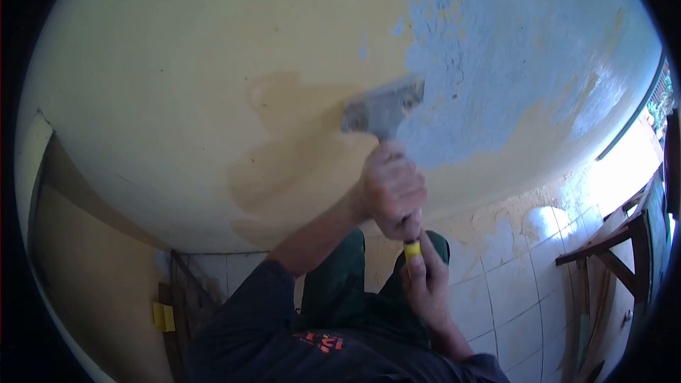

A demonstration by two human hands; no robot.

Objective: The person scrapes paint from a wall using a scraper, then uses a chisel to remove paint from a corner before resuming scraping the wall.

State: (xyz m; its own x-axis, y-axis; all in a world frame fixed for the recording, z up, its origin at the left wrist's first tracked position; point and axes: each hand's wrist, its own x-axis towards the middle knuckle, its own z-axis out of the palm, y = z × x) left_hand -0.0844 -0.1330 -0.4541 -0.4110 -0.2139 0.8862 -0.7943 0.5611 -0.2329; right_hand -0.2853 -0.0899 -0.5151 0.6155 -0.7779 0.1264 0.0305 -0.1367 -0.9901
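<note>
The person stands close to the wall (177,64) with both hands on a scraper (386,117). The left hand (390,188) is the upper one, clenched in a fist around the shaft just below the metal head, its bare forearm running down to a dark sleeve (241,312). The right hand (428,280) sits right beneath it, fingers wrapped around the yellow handle (412,248), of which only a short piece shows between the two fists. The hands are touching or nearly so, one stacked on the other.

The scraper's wide grey blade (383,106) is pressed flat against the wall, tilted with its right corner higher, and it sits right on the ragged border where the cream-yellow coat meets a large blue patch (511,50) to the upper right. To the left of the blade and below it, a darker tan patch (298,149) spreads over the cream paint.

Below the hands I can see the person's green trousers (340,291) and a pale tiled floor (511,291), dusted with yellowish flecks near the foot of the wall. A wooden frame (603,241) stands at the right edge, and a small yellow object (163,316) hangs on dark woodwork at the lower left
</note>
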